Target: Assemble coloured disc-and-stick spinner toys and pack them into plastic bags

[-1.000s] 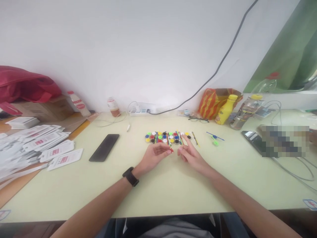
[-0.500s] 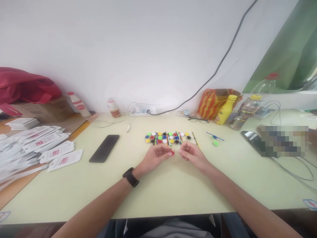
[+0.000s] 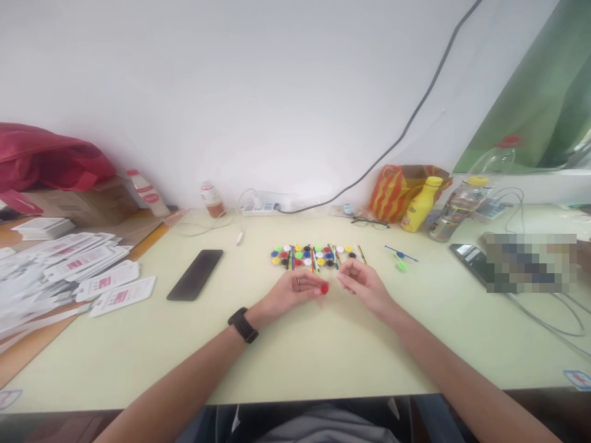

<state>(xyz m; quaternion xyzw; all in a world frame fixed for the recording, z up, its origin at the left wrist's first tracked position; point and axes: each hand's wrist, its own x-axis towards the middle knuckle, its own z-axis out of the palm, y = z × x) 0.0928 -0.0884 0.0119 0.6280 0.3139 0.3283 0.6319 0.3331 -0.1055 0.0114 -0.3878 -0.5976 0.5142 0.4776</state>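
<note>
A small round red disc (image 3: 324, 288) is pinched between the thumb and fingertips of my left hand (image 3: 295, 290), just above the tabletop. Close by on the right, my right hand (image 3: 362, 284) has its fingers curled and its thumb and index finger drawn together; whatever they hold, if anything, is too small to name. Beyond both hands lie rows of coloured discs (image 3: 307, 255) in yellow, white, blue, green, red and black. Thin coloured sticks (image 3: 315, 258) lie between these rows. Off to the right rests a green and blue piece (image 3: 401, 255) with a long thin bar.
A black phone (image 3: 195, 275) lies to the left, near a heap of white tags (image 3: 106, 280). Eyeglasses (image 3: 370, 223), a power strip (image 3: 260, 210), a yellow bottle (image 3: 421, 206) and a striped bag (image 3: 388, 191) stand along the wall. Another phone (image 3: 473, 264) with cables is at right.
The red disc has turned so its round face shows more. My right hand has shifted slightly to the right, and its fingers have moved up.
</note>
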